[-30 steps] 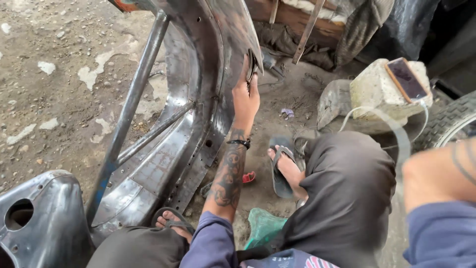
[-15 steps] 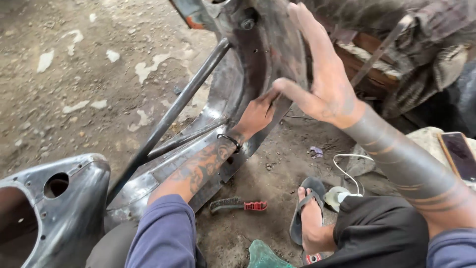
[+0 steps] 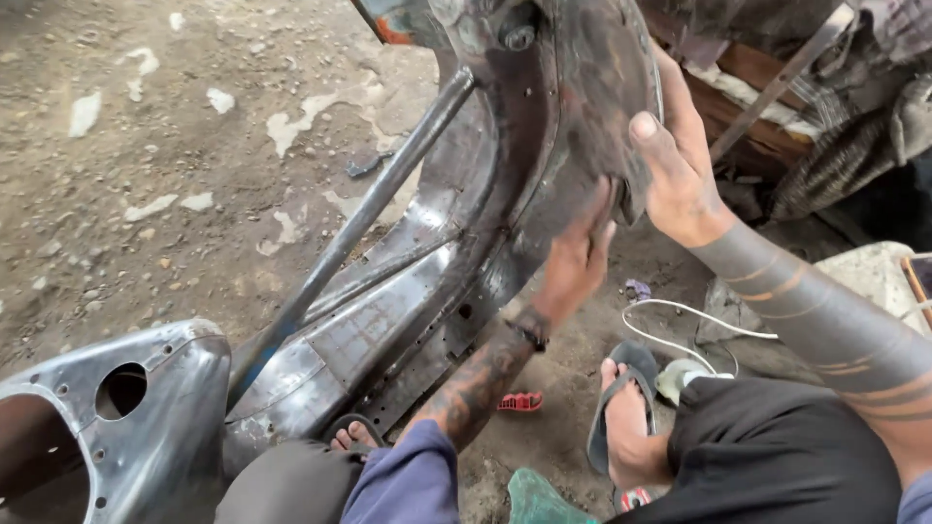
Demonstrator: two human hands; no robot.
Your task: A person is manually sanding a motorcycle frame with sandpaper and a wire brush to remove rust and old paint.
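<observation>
Bodywork point(image 3: 408, 311), a bare, dark scooter shell of sheet metal, lies on the dirt floor point(image 3: 146, 194) and rises from lower left to the top middle of our view. We have both hands on its upper end. Our left hand point(image 3: 581, 254) is pressed against the underside of the curved panel point(image 3: 592, 107), fingers spread flat on the metal, not closed round anything. Our right hand point(image 3: 680, 165) grips the same panel's outer edge from the right, thumb laid over the front face and the fingers wrapped behind the rim where we cannot see them.

A grey tube point(image 3: 359, 223) runs slantwise along the shell from near the top down to its lower left. At the bottom left sits the shell's lighter grey end point(image 3: 116, 417) with a round hole in it. Our left foot in a sandal point(image 3: 354, 432) touches the shell's lower edge; our right foot in a dark sandal point(image 3: 621, 417) rests on the ground well to the right of it.

Between the feet lies a small red tool point(image 3: 521, 401) on the dirt. A white cable point(image 3: 680, 315) curls over the ground just beside the right foot. A green scrap point(image 3: 534, 500) lies at the bottom edge. At the upper right we see wooden boards point(image 3: 748, 87) and bundled cloth point(image 3: 854, 146), apart from the shell. A pale block point(image 3: 864, 281) sits at the right edge.
</observation>
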